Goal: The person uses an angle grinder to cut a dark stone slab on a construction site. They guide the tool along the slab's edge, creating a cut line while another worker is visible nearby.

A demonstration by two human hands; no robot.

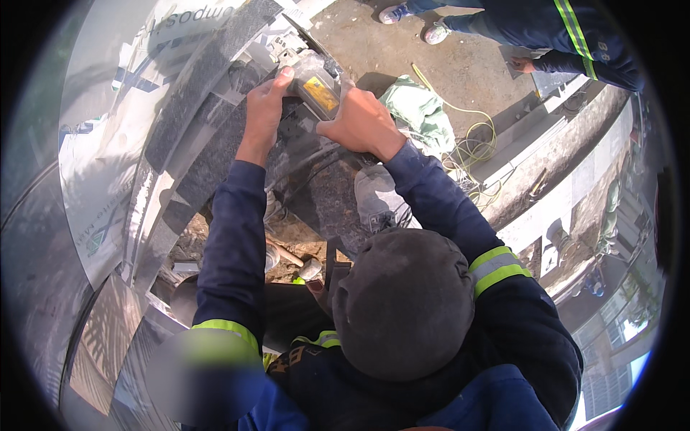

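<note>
A grey, boxy, dusty power tool (307, 80) with a yellow label sits between my two hands at the upper middle; its exact kind is unclear. My left hand (267, 111) grips its left side, thumb stretched along the top. On the other side my right hand (363, 118) is closed round it, fingers mostly hidden. Pale metal parts (284, 49) show at the tool's far end. Beneath both hands lies a dark, dusty slab-like surface (305, 154). Both my arms wear dark blue sleeves with reflective bands.
A rounded dark grey cap (402, 309) fills the lower middle. Right of my hands are a pale green cloth (424, 111) and a coiled yellow cable (478, 140). A mallet (309, 269) lies below. Another person's hand (523, 65) is at upper right. Long panels (208, 93) stand left.
</note>
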